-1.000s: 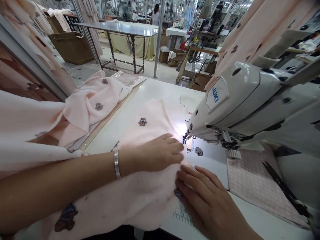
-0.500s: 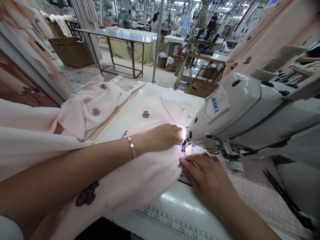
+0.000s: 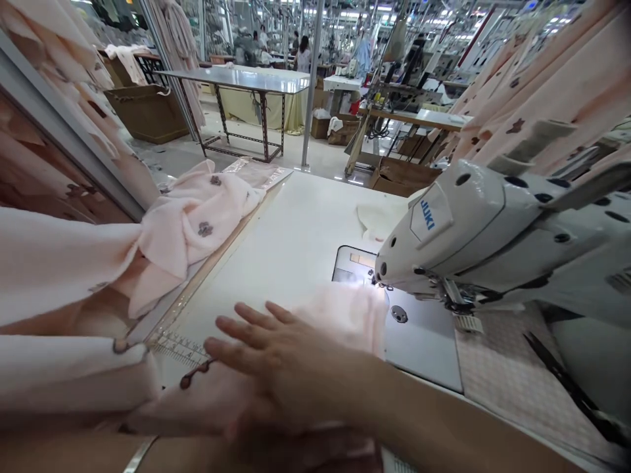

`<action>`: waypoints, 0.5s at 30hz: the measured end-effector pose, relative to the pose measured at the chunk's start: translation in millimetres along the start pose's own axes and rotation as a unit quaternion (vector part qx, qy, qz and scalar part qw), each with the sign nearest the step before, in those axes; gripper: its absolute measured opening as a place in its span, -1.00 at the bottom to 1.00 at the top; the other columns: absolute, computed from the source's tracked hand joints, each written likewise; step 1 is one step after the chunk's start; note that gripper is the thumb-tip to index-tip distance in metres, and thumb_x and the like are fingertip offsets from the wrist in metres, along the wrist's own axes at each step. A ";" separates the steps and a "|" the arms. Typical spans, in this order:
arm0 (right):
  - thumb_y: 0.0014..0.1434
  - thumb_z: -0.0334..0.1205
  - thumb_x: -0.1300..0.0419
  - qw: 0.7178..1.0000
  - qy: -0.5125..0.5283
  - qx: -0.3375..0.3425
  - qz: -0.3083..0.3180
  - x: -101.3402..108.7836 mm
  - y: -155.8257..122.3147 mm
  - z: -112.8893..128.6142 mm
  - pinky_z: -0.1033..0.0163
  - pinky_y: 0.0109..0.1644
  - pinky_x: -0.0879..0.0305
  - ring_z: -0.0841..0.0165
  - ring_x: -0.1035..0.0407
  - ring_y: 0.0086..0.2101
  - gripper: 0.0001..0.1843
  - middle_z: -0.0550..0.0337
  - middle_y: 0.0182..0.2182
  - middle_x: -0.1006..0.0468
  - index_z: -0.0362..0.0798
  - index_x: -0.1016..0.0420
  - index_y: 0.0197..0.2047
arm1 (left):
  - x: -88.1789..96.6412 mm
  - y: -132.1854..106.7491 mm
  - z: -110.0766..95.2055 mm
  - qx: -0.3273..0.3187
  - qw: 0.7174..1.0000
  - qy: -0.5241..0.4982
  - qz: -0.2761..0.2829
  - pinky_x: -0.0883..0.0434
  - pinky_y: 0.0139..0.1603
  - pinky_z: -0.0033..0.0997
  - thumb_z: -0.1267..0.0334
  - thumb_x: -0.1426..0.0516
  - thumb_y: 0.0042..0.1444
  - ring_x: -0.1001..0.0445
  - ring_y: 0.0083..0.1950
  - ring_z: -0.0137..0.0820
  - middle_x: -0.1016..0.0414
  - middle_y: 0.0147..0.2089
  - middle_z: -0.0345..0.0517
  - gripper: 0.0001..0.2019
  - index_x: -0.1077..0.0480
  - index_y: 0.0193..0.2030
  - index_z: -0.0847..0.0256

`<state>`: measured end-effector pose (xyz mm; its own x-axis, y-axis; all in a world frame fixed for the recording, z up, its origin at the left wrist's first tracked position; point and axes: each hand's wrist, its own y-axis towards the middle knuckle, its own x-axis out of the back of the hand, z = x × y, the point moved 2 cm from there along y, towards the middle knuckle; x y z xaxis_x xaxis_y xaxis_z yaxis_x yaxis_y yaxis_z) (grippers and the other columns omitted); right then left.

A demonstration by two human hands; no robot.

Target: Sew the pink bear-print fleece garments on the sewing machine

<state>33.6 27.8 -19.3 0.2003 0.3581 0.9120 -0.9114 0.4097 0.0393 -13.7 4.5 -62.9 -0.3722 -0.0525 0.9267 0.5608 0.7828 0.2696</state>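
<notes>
My right hand (image 3: pixel 280 358) reaches across to the left over the pale pink fleece fabric (image 3: pixel 340 315), its fingers spread and its palm down. The fabric lies on the white sewing table, its far edge close to the needle area of the JUKI sewing machine (image 3: pixel 444 230). Low in the view, my left hand (image 3: pixel 246 437) is smeared by motion and partly covered by my right hand and the cloth. A silver bracelet (image 3: pixel 140 454) shows at its wrist. What the left fingers hold cannot be made out.
More pink fleece (image 3: pixel 197 217) is heaped on the left of the table. Black scissors (image 3: pixel 566 381) lie at the right on checked cloth (image 3: pixel 493 374). Pink pieces hang on both sides. A metal-legged table (image 3: pixel 246 79) and cardboard boxes (image 3: pixel 148 108) stand beyond.
The fabric has come back from under the machine toward me, baring the needle plate. My right hand has swung left across it, fingers spreading. My left hand has dropped back low.
</notes>
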 end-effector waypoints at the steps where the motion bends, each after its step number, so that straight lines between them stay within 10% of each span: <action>1: 0.24 0.16 0.01 1.000 -0.005 -0.009 0.008 -3.7 12.0 -11.9 0.06 0.35 0.16 0.29 0.21 0.31 -0.32 0.28 0.33 0.04 0.04 -0.03 0.32 | 7.9 -5.8 -1.0 -0.006 1.000 -0.019 0.008 -0.52 -0.17 -0.10 0.19 0.04 0.18 -0.49 -0.07 -0.20 -0.52 -0.26 -0.17 -0.71 -0.50 -0.13 -0.04; 7: 0.35 -0.18 0.13 0.976 -0.056 -0.191 -0.084 11.6 38.3 -78.0 -0.16 0.32 0.17 0.18 0.17 0.30 -0.49 0.09 0.31 -0.05 -0.04 -0.01 0.33 | 44.2 -9.9 37.0 -0.028 0.996 -0.073 0.029 -0.42 0.07 -0.14 0.31 0.05 0.21 -0.45 -0.04 -0.28 -0.49 -0.10 0.01 -0.73 -0.40 -0.04 0.22; 12: 0.33 -0.14 0.08 0.971 -0.096 -0.170 -0.136 -4.1 -39.2 -27.6 -0.07 0.33 0.10 0.26 0.11 0.29 -0.51 0.20 0.30 -0.07 0.02 -0.07 0.30 | 69.9 8.7 118.5 -0.318 0.928 -0.008 0.194 0.11 0.38 -0.03 0.10 -0.11 0.17 -0.08 0.35 -0.16 -0.18 0.30 0.04 -0.46 -0.14 0.26 0.16; 15: 0.27 -0.11 -0.05 0.975 -0.176 -0.082 -0.103 -21.1 -103.0 11.7 -0.12 0.27 -0.06 0.15 -0.07 0.23 -0.50 0.18 0.23 -0.23 -0.03 -0.17 0.25 | 94.3 4.3 143.2 -0.354 0.913 0.036 0.202 0.13 0.38 -0.13 0.04 -0.07 0.20 -0.10 0.34 -0.21 -0.18 0.31 -0.02 -0.51 -0.18 0.24 0.11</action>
<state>119.1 -31.8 -37.8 0.2101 -0.0448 0.9767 -0.7890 0.5822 0.1964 -152.3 91.7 -11.8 0.0060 0.0915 0.9958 0.9881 0.1528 -0.0200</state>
